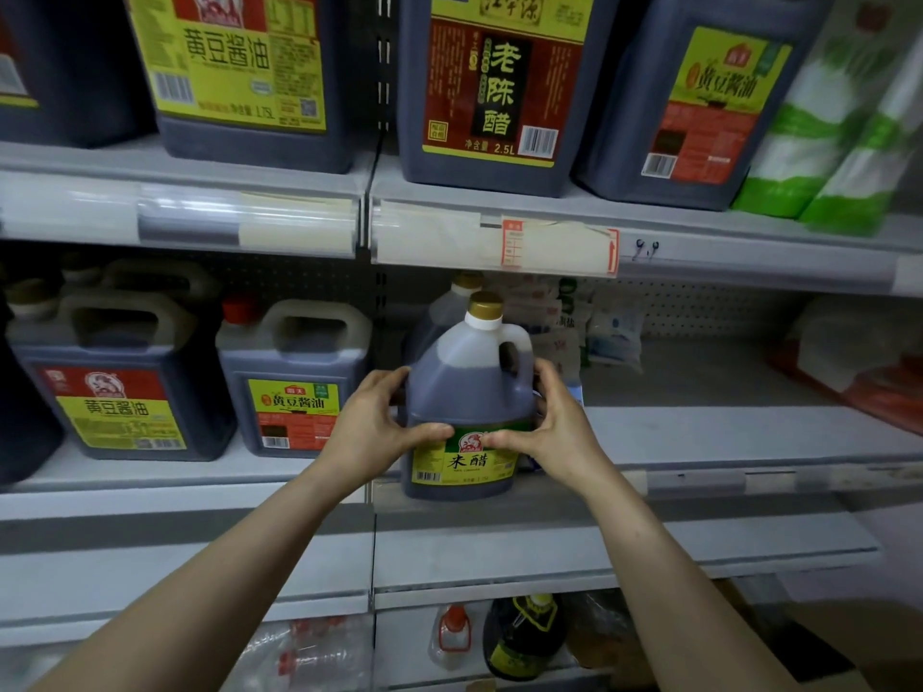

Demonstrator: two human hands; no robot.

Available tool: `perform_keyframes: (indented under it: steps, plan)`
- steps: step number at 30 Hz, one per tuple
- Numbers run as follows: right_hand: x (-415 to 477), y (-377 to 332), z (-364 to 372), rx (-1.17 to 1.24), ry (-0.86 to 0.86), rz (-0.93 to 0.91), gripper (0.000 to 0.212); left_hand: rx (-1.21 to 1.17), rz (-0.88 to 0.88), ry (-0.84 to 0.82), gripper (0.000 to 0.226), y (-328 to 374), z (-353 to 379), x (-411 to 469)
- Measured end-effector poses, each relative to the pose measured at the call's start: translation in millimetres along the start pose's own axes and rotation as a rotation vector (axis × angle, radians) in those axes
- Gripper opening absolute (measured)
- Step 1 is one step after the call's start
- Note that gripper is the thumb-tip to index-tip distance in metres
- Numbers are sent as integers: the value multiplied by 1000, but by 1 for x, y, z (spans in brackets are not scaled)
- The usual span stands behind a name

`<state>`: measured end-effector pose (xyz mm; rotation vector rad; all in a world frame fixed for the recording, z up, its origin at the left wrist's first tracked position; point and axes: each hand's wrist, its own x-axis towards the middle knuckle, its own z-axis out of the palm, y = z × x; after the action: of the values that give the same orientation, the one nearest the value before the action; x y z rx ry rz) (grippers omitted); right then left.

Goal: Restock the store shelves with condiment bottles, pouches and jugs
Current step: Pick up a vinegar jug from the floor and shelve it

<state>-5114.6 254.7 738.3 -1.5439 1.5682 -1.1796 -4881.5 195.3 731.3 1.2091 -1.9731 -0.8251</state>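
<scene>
On the left of the middle shelf point(724, 432) stand a large soy sauce jug point(110, 387) and a smaller soy sauce jug point(294, 387), both upright with their labels facing out. Just right of them comes the left grip point(372, 432), a bare hand clasped on the left flank of the rice vinegar jug point(464, 387), its thumb laid across the top of the label and its fingers curled round the far side. The jug is upright, long axis vertical, gold cap point(484, 304) on top, label towards the person and handle point(514, 352) on its right shoulder. Its base is at the front lip of the shelf, though I cannot tell whether it already bears down there or hangs in the hands. The right grip point(554, 432) mirrors the left, thumb on the label and fingers wrapped round the right flank below the handle. So the jug sits squarely between the two grips, neither nearer than the other. Straight behind it, deeper in, is a second jug point(439, 312) with the same cap. The coming move is probably a level push away from the body, along that line, until the jug stands in front of its twin. Further right, white pouches point(612, 332) lean at the back wall, and the shelf runs on bare.
</scene>
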Motion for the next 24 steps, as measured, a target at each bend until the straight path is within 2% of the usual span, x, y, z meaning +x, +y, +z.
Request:
perform_keyframes:
  steps: [9,16,21,24]
  plan:
    - [19,2,0,18,7,23,85,43,-17,-15,110,-2,-3,20]
    - [28,2,0,-8,6,56,84,137,15,16,76,-2,3,23]
    - [37,3,3,6,13,96,90,260,-18,-25,91,4,8,26]
    - [41,10,8,-10,11,117,89,275,-48,-37,92,3,12,27]
